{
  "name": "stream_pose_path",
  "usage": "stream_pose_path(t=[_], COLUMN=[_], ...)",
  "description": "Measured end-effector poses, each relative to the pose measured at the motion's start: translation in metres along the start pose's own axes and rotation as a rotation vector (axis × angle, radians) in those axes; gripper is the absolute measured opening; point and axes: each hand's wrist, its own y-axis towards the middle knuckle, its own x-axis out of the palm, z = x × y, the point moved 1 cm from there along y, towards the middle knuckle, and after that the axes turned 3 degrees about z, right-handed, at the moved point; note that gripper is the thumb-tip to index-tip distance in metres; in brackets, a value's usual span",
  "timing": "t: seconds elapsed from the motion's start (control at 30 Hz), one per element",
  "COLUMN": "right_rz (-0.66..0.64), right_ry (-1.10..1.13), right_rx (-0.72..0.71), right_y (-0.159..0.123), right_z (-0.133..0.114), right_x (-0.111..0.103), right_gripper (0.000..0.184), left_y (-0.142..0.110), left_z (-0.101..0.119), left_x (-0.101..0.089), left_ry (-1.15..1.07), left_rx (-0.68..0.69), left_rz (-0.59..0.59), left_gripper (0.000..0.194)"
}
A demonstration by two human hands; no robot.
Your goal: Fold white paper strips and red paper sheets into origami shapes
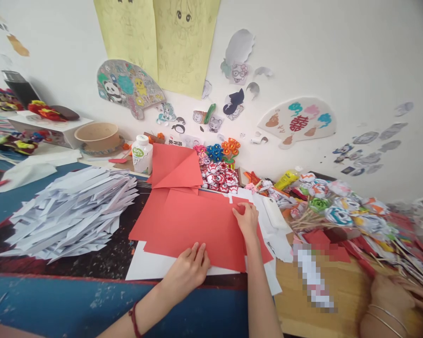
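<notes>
A large red paper sheet [193, 225] lies on white paper [151, 267] in the middle of the table. My left hand [188, 270] rests flat on its near edge, fingers stretched out. My right hand [246, 218] presses on the sheet's far right corner, fingers bent down onto the paper. A folded red paper piece [174, 166] stands just behind the sheet.
A big heap of folded white paper strips [74, 211] fills the left. A white glue bottle [142, 154] and a paper bowl [97, 135] stand behind. Paper flowers on sticks [341, 211] lie at the right, where another person's hand [395, 300] with bangles works.
</notes>
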Motion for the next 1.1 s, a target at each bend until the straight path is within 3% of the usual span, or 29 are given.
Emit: stream_pose_path(t=[0.23, 0.43, 0.6, 0.77, 1.1], right_rz=[-0.03, -0.119, -0.156, -0.186, -0.213], right_ry=[0.115, 0.177, 0.173, 0.166, 0.24], right_rx=[-0.023, -0.026, -0.022, -0.012, -0.024], right_y=[0.011, 0.013, 0.016, 0.019, 0.028], right_z=[0.0, 0.002, 0.008, 0.01, -0.013], right_x=[-0.005, -0.008, -0.005, 0.0, -0.013], right_gripper=[0.016, 0.02, 0.037, 0.03, 0.03], left_y=[-0.003, -0.002, 0.0, 0.0, -0.001], left_z=[0.0, 0.002, 0.001, 0.001, 0.002], left_x=[0.002, 0.001, -0.002, -0.003, -0.002], left_ry=[-0.004, -0.018, 0.002, -0.003, -0.02], left_rx=[0.0, -0.014, -0.009, -0.004, -0.037], left_rz=[0.002, 0.004, 0.002, -0.012, -0.009], left_gripper=[0.027, 0.026, 0.026, 0.028, 0.026])
